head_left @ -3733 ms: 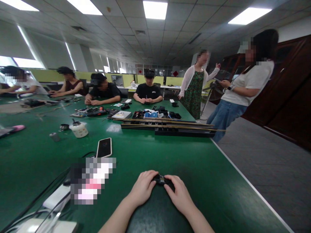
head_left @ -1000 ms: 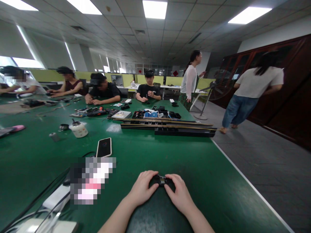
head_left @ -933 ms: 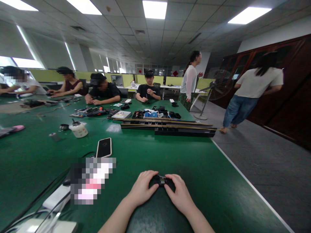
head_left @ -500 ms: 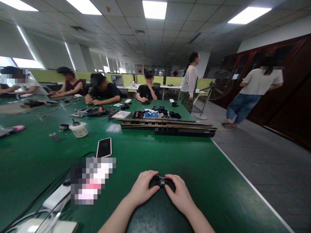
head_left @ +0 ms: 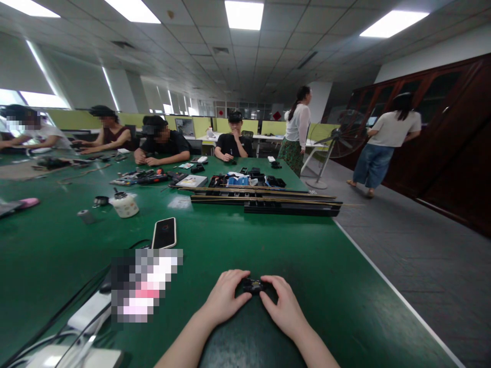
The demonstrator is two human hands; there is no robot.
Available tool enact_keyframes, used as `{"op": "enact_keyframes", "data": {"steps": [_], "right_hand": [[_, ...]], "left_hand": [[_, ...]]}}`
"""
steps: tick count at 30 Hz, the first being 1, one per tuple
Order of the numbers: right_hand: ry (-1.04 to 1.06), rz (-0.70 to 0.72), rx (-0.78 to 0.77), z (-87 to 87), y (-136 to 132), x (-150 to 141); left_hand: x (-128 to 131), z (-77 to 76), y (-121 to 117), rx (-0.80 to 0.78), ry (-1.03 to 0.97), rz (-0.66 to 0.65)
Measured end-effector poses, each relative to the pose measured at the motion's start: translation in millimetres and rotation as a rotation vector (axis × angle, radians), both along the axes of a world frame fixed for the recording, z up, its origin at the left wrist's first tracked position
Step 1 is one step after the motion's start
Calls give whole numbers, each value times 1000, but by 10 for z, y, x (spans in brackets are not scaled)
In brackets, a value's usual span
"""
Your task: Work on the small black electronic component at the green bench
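Note:
A small black device (head_left: 253, 285) with some metallic detail on its upper face is between my hands, low in the middle of the view. I cannot make out its exact kind. My left hand (head_left: 227, 296) grips its left end, thumb in front and fingers behind. On the opposite end, my right hand (head_left: 283, 304) pinches it the same way. Fingertips cover both ends of the device. Both forearms come in from the bottom edge, over the green tabletop (head_left: 307, 255).
A phone (head_left: 164, 233) lies left of my hands, with a white power strip (head_left: 90, 312) and cables nearer me. Beyond stand a white jar (head_left: 126, 205) and long black rails (head_left: 291, 207) with thin rods. Several people sit around the table; two others stand at right near a fan (head_left: 335, 134).
The device has tilted slightly between my fingers, showing its top face differently; my hands stay nearly in place. The person at far right has walked away, leftward in view.

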State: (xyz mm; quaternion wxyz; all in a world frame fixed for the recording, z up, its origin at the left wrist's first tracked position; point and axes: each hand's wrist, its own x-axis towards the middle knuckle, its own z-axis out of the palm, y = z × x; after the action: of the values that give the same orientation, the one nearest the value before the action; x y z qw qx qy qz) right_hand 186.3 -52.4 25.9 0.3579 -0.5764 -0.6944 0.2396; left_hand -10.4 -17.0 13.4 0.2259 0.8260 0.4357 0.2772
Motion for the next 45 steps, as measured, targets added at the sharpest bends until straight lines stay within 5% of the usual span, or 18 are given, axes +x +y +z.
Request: {"op": "enact_keyframes", "data": {"steps": [45], "right_hand": [[-98,110,-12,1,10,9]], "left_hand": [[11,43,-3,-6,-10,-56]]}}
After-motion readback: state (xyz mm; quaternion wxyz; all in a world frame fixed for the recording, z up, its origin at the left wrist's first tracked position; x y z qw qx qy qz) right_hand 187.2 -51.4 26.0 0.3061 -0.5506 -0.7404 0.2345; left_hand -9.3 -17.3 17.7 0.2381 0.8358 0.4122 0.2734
